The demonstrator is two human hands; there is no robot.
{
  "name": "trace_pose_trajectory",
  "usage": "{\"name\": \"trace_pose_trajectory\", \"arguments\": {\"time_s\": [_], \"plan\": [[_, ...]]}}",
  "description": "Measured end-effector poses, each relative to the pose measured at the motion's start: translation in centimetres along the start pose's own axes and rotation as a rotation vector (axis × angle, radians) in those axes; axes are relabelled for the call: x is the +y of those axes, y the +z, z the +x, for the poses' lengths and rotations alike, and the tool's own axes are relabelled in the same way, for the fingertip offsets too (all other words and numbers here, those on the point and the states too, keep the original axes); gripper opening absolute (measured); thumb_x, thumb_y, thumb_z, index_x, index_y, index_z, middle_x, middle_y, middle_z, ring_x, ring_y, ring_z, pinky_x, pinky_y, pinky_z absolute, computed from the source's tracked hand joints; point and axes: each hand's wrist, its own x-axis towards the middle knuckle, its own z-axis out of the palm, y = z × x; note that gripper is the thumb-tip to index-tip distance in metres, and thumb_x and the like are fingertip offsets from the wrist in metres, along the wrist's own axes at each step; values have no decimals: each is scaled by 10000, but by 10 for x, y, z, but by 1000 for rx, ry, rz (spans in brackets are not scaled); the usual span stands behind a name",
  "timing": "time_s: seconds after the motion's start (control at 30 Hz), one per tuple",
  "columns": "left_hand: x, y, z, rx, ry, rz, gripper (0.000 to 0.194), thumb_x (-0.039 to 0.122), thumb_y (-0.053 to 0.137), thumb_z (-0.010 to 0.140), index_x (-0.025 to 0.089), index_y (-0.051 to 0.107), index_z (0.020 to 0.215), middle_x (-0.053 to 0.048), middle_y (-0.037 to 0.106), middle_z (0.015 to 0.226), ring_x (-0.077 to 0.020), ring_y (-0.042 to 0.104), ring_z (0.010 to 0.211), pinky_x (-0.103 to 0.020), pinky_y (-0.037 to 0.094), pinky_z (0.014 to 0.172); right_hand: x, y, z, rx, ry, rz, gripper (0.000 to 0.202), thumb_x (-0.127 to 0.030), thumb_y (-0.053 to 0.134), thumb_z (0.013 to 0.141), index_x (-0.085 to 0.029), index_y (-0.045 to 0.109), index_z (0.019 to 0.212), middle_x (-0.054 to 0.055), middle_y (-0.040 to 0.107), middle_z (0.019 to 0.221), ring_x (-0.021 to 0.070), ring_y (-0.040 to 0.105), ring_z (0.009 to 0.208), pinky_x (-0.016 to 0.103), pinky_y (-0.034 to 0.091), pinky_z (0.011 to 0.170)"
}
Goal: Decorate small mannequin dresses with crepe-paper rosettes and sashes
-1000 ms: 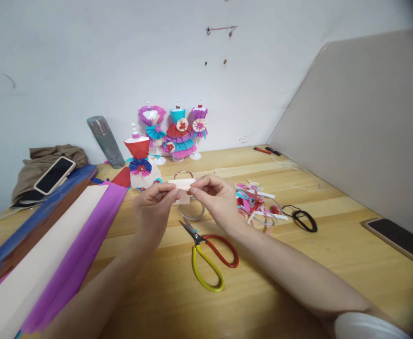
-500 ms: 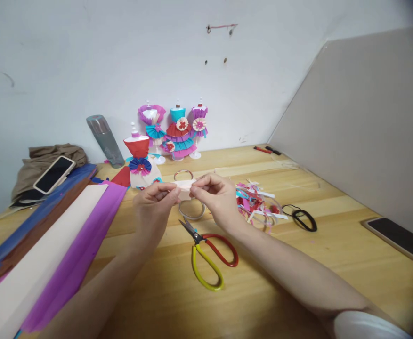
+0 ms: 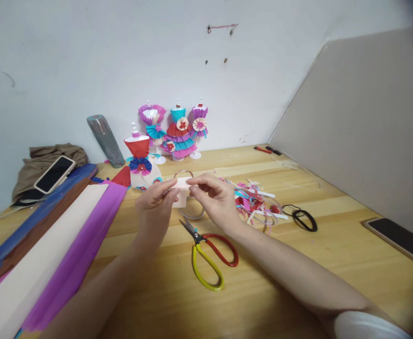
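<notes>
1. L hand: narrow pinch, thumb + fingers on L end of the pale paper piece. Paper's just to R of those fingertips.
2. R hand: thumb + index, also a narrow pinch, at paper's R end. Paper's to L of this hand, so it's held btwn the two; both touch it, neither clearly nearer.
3. Paper's up in front of wearer, approx mid-view, seemingly off the tabletop. Upper part's long axis runs crosswise, hand to hand; a squarish flap hangs below, nearer L fingertips. Folded or 2 layers? Can't tell.
4. Scissors on table, wearer's side of paper, touched by neither hand. Blades slightly apart, tips pointing away + a bit L; red handle on R, yellow nearer wearer.
5. Near ring on table btwn scissors & paper in view; far ring shows just past paper's top edge.
6. Coloured scraps just past R hand, R side. Red-topped dress form beyond L hand; long paper strips off to L, angled away from wearer.
</notes>
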Motion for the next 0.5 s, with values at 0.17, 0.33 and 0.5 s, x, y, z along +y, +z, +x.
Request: {"name": "trace_pose_trajectory", "arguments": {"time_s": [0.17,0.33,0.5], "plan": [[-4,-3,3,-36,297,258,169,182,600,836,225,738,924,-15,736,816,-146,664,734,-277,527,703,0,-2,-1,-26,-179,-218,189,-169,564,866,-233,709,969,44,694,884,164,615,791,324,499,719],[-6,-2,2,-22,380,388,151,188,584,857,220,723,906,-17,730,827,-153,662,778,-280,526,739,0,-1,-1,9,-213,-306,189,-163,540,884,-240,700,951,49,693,889,178,623,811,339,503,733],[-6,0,1,9,370,401,144,155,576,851,220,704,844,-11,715,811,-148,652,779,-275,513,737,1,1,-1,23,-224,-342,163,-150,542,878,-237,679,896,43,685,856,180,613,776,332,496,702]]}}
